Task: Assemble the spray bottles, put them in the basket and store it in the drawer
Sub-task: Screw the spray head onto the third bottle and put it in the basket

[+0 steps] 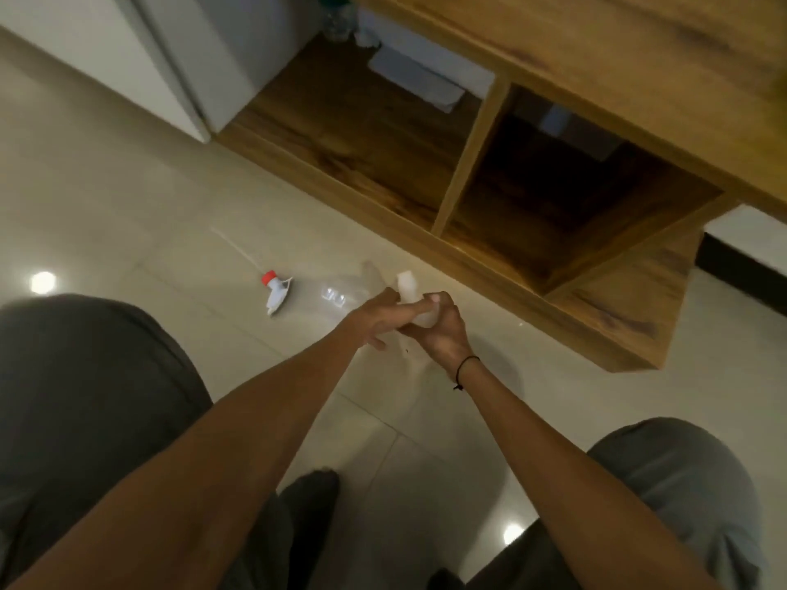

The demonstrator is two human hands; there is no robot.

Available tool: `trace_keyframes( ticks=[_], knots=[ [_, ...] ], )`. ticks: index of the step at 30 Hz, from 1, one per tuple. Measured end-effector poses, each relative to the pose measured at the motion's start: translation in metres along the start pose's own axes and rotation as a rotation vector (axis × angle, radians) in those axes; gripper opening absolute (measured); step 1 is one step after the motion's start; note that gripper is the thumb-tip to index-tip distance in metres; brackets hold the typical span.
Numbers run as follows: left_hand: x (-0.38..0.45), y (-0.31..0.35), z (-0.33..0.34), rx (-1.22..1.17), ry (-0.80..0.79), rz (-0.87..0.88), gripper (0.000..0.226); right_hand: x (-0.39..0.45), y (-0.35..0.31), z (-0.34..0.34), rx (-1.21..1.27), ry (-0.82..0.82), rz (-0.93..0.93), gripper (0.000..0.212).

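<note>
Over the tiled floor (127, 232), in front of the wooden cabinet (489, 176), a pale spray head (406, 287) is held up between both hands. It is clasped by the right hand (443, 334), fingers curled round its lower part; a dark cord (466, 368) is worn on that wrist. The left hand (379, 321) is laid against it from the other side, one finger stretched across the top. Whether the left fingers truly pinch cannot be told; motion blur hides it.

A clear bottle (340, 291) is seen lying on the floor just beyond the hands, hard to outline. A second spray head (277, 291), white with a red nozzle, is lying near it to the left, its thin dip tube (234, 247) pointing away. No basket is visible. Two open cabinet bays are seen; no drawer front can be made out.

Step judged: a head is being readied for fitting to a bottle, early in the task. To do it well, the bottle should be stood upright and steadied by one hand, the tube fed straight into the neck, and the collar turned squarely so threads are not crossed. Tightening should be stopped once snug. The clear bottle could be knocked and rolled off.
</note>
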State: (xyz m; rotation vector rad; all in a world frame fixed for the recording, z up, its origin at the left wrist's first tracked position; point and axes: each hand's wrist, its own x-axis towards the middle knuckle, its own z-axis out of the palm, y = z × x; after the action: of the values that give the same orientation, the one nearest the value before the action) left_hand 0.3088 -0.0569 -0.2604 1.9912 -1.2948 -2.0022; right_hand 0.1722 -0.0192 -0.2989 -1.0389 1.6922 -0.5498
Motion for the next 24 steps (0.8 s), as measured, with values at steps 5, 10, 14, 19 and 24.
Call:
trace_keyframes(
  ticks=[5, 10, 14, 19, 24],
  knots=[
    [0.001, -0.045, -0.021, -0.119, 0.279, 0.232, 0.072, -0.001, -0.019, 0.046, 0.182, -0.259, -0.026, 0.083],
    [0.004, -0.084, -0.051, 0.019, 0.497, 0.212, 0.049, 0.004, -0.033, 0.065, 0.032, -0.468, 0.002, 0.097],
    [-0.004, -0.11, -0.071, 0.032, 0.643, 0.228, 0.056, 0.016, -0.055, 0.086, 0.031, -0.566, -0.016, 0.076],
    [-0.021, -0.147, -0.101, 0.025, 0.787, 0.14, 0.064, 0.037, -0.083, 0.127, -0.123, -0.43, -0.089, 0.041],
    [-0.045, -0.189, -0.119, -0.012, 0.819, 0.163, 0.051, 0.052, -0.101, 0.195, -0.457, -0.269, -0.255, 0.043]
  ],
)
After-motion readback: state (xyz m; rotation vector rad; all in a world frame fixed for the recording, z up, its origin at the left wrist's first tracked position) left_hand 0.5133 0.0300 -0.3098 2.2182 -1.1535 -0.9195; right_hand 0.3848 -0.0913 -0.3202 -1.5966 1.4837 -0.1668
